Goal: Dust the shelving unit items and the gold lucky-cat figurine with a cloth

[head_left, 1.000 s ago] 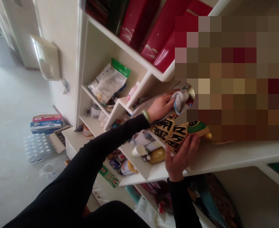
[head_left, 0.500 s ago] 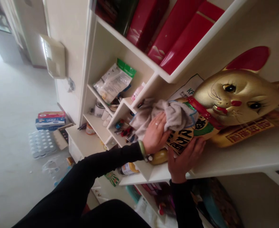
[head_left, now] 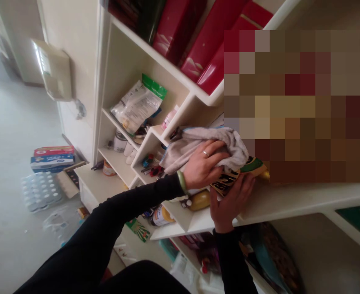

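My left hand (head_left: 203, 165), with a ring and a green bracelet, is closed on a grey cloth (head_left: 195, 143) and presses it against the front of a golden cat figurine (head_left: 249, 166). The figurine stands on a white shelf (head_left: 290, 196), and most of it is pixelated. My right hand (head_left: 229, 202) grips the figurine's lower edge from below, beside its black-and-gold lettered sign. Both arms wear black sleeves.
Red boxes (head_left: 174, 28) fill the top shelf. A green-topped bag (head_left: 138, 104), tins and tools sit in the left compartments, with a yellow bottle (head_left: 200, 200) and a can (head_left: 160, 216) lower down. On the floor lie a pack of water bottles (head_left: 41, 190) and flat boxes (head_left: 53, 157).
My left hand has carried the cloth down from the figurine's upper part onto its lettered front. My right hand has stayed at the base.
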`<move>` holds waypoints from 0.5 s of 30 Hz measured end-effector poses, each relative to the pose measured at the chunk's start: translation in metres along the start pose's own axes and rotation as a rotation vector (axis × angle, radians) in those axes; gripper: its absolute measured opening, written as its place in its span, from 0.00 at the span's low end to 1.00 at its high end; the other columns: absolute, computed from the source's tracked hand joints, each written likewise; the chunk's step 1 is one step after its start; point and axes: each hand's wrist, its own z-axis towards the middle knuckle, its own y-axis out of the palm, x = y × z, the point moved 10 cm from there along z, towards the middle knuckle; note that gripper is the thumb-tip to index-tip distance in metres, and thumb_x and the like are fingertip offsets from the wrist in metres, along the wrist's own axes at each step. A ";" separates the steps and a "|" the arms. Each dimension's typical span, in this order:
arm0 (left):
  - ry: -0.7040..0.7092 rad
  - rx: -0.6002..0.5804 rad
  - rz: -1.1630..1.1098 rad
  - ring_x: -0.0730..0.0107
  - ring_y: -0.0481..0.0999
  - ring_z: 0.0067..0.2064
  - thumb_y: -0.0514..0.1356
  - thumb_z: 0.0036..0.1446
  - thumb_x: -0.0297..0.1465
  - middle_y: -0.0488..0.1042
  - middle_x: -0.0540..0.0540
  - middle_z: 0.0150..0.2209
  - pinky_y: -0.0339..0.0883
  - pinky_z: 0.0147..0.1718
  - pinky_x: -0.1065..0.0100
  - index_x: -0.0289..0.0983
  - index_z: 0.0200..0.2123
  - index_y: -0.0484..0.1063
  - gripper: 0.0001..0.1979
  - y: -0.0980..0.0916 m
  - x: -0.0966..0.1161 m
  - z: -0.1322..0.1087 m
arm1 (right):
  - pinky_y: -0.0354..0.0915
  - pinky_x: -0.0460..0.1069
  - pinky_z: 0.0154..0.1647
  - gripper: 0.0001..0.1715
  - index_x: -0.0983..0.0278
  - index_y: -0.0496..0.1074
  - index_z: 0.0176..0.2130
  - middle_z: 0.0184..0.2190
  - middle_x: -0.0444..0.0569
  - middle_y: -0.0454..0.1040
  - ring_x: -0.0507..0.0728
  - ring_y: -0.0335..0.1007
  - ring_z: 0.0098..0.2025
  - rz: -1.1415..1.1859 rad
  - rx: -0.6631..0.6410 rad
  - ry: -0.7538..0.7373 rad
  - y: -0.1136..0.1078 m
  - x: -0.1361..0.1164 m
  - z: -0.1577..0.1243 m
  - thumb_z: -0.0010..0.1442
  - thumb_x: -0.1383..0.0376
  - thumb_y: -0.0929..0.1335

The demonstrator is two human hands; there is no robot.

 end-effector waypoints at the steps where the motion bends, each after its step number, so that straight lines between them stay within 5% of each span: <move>1: 0.025 -0.008 0.001 0.46 0.75 0.68 0.53 0.72 0.36 0.75 0.35 0.68 0.69 0.71 0.42 0.40 0.60 0.79 0.20 -0.001 0.003 -0.001 | 0.54 0.85 0.75 0.59 0.70 0.43 0.83 0.81 0.77 0.50 0.82 0.45 0.83 0.002 -0.001 0.000 0.000 -0.001 0.000 0.74 0.39 0.65; 6: 0.053 0.052 -0.117 0.53 0.75 0.69 0.51 0.76 0.34 0.75 0.34 0.66 0.69 0.72 0.52 0.38 0.59 0.79 0.20 -0.009 -0.008 0.022 | 0.54 0.84 0.75 0.58 0.69 0.41 0.84 0.81 0.76 0.50 0.82 0.44 0.83 -0.016 -0.010 0.014 0.001 0.000 0.000 0.75 0.40 0.65; 15: -0.297 0.081 -0.332 0.55 0.82 0.55 0.48 0.78 0.51 0.84 0.39 0.51 0.74 0.63 0.55 0.37 0.45 0.80 0.28 0.008 -0.091 0.065 | 0.55 0.83 0.75 0.58 0.70 0.40 0.84 0.81 0.76 0.49 0.81 0.43 0.83 -0.017 -0.046 0.034 0.003 0.000 0.000 0.75 0.42 0.64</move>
